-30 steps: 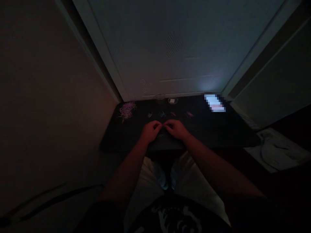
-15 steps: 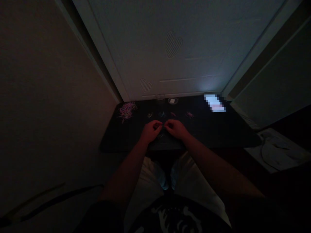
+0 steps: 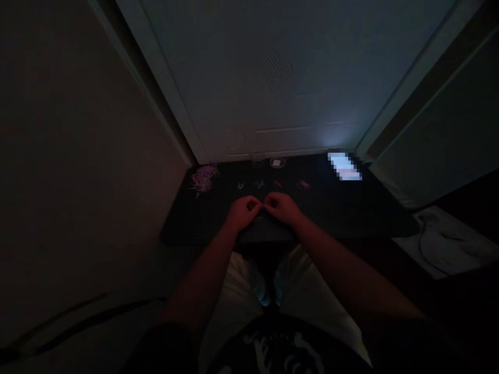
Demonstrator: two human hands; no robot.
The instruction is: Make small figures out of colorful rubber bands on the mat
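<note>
My left hand (image 3: 244,212) and my right hand (image 3: 281,206) meet fingertip to fingertip above the front of the dark table (image 3: 335,213). Both are closed in a pinch; what they hold, if anything, is too small and dim to make out. Just beneath them lie a few thin light pieces (image 3: 258,219). Beyond my hands sits a row of little clusters of thin pieces: a pale one (image 3: 240,185), a bluish one (image 3: 259,184), a small pink one (image 3: 277,184) and a larger pink one (image 3: 304,185).
A mixed pile of thin pink and pale pieces (image 3: 205,178) lies at the table's left end. Near the back stand a clear round container (image 3: 257,159) and a round lid-like piece with a white label (image 3: 277,163). A bright, blurred-out screen (image 3: 345,166) glows at the back right.
My left hand has shifted slightly down and to the right, so the fingertips now touch where a small gap showed before. The scene looks a little darker.
</note>
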